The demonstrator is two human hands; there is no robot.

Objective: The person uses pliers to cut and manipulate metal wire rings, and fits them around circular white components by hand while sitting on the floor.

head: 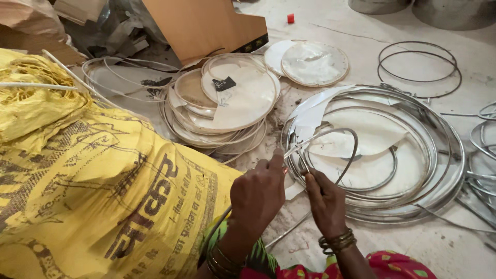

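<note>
Low in the middle of the frame the left hand (258,196) is curled shut, fingers and thumb pinched on the near end of a thin metal wire hoop (345,150); just to its right the right hand (324,201) is closed on the same hoop a little further along, fingertips pressed to the wire; bangles ring both wrists. The hoop bends up and away from the two hands, arcs to the right of centre and hangs over the pile beneath it; whether it touches that pile I cannot tell.

Under the hoop, right of centre, lies a stack of large metal rings (444,155) on the pale floor, with white sheet pieces (372,134) lying inside and across them; at the upper right two dark wire rings (418,64) rest apart from the stack; more rings crowd the right edge.

Above the hands, centre frame, sits a heap of round white discs (232,98), and beyond it, near the top, a smaller pair of discs (312,62); a brown board (201,26) leans over the heap; a small red object (290,18) sits on the floor at the top.

The whole left side is filled by a yellow woven sack (88,191) with dark printing, just beside the left forearm.
</note>
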